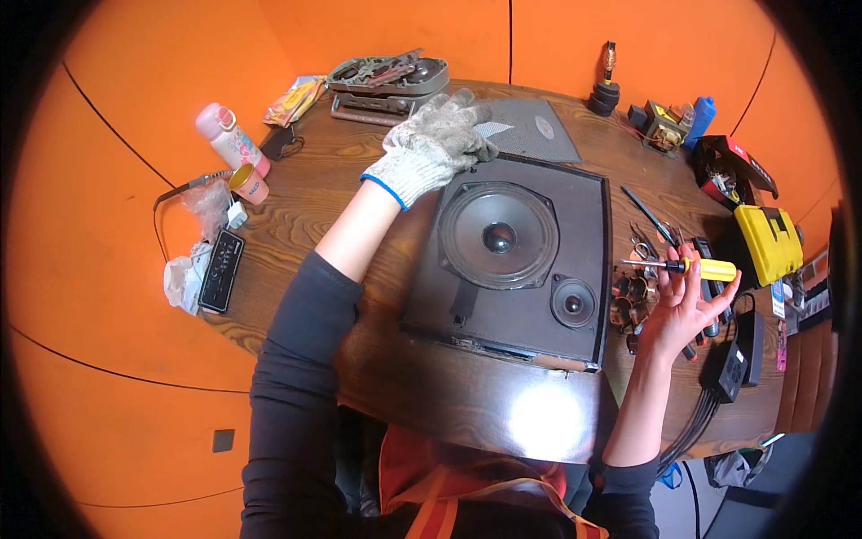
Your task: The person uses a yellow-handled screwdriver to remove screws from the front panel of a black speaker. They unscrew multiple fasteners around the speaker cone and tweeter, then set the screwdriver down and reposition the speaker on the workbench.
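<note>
A black speaker cabinet [521, 251] lies face up on the wooden table, with a large round cone [499, 237] and a small one [573, 303] near its lower right. My left hand [437, 135], in a grey-white knit glove with a blue cuff, reaches over the cabinet's far left corner. Its fingers are spread, and the fingertips are near a grey mesh grille [537, 130] behind the cabinet. My bare right hand [680, 310] is raised to the right of the cabinet. It grips a screwdriver [709, 269] by its yellow handle, the shaft pointing left.
A metal tray of parts [388, 76] stands at the back left. Pink bottle [232, 139], paper cup [249, 183] and black clock-like panel [221, 272] line the left side. Hand tools [651, 216], a yellow case [769, 242], a transformer [664, 128] and a black adapter [727, 370] are at right.
</note>
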`<control>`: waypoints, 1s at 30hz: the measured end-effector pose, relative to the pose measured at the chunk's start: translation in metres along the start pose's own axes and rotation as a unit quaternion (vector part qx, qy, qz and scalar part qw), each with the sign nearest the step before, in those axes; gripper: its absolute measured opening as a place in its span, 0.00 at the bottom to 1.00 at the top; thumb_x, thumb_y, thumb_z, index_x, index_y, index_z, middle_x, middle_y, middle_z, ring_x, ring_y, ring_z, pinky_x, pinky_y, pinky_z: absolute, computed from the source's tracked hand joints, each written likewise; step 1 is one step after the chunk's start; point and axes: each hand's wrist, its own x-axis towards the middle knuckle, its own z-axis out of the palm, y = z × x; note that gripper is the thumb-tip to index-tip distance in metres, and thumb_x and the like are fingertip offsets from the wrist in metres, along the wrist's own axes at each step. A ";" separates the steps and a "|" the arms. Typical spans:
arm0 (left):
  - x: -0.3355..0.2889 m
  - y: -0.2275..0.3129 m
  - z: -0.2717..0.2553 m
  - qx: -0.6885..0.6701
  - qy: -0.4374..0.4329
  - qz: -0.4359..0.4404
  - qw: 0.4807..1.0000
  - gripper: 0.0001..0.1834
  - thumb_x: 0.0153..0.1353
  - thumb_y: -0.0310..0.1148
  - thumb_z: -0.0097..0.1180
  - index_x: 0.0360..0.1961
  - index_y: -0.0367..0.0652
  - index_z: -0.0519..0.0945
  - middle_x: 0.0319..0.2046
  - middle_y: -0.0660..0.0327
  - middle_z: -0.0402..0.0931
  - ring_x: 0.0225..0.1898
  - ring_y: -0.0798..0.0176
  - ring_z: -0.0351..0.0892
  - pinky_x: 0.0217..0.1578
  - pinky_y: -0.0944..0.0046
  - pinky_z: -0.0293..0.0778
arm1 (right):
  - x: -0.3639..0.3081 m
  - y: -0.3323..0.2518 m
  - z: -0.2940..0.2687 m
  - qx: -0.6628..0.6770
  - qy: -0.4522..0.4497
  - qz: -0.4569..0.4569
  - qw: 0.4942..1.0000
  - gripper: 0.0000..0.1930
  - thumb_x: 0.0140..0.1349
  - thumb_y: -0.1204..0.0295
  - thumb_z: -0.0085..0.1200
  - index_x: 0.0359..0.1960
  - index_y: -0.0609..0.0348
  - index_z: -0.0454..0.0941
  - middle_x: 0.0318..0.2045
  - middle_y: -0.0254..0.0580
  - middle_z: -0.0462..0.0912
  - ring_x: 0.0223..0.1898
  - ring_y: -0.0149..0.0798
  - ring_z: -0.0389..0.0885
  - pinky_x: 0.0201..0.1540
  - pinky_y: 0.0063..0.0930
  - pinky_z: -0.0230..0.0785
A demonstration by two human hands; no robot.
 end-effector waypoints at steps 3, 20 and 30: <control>0.001 0.004 -0.002 0.013 0.021 -0.001 1.000 0.12 0.61 0.42 0.56 0.45 0.61 0.84 0.60 0.64 0.69 0.66 0.54 0.61 0.67 0.55 0.59 | 0.002 0.002 0.000 0.013 0.012 0.017 1.000 0.39 0.68 0.72 0.52 0.71 0.37 0.39 0.52 0.56 0.75 0.46 0.45 0.83 0.36 0.27 0.79; -0.067 0.097 -0.018 -0.663 0.232 -0.052 0.709 0.20 0.60 0.18 0.53 0.55 0.34 0.74 0.51 0.56 0.78 0.56 0.64 0.75 0.55 0.65 0.72 | -0.015 -0.019 0.008 0.053 -0.068 -0.004 0.996 0.34 0.69 0.71 0.50 0.69 0.37 0.43 0.52 0.59 0.75 0.47 0.47 0.82 0.44 0.39 0.81; -0.068 0.140 -0.033 -0.428 0.194 -0.053 0.881 0.17 0.55 0.24 0.54 0.46 0.46 0.83 0.50 0.58 0.78 0.54 0.55 0.75 0.56 0.59 0.70 | -0.040 -0.026 0.025 0.109 -0.157 -0.037 0.981 0.34 0.68 0.74 0.50 0.67 0.34 0.43 0.50 0.58 0.76 0.43 0.47 0.84 0.36 0.31 0.84</control>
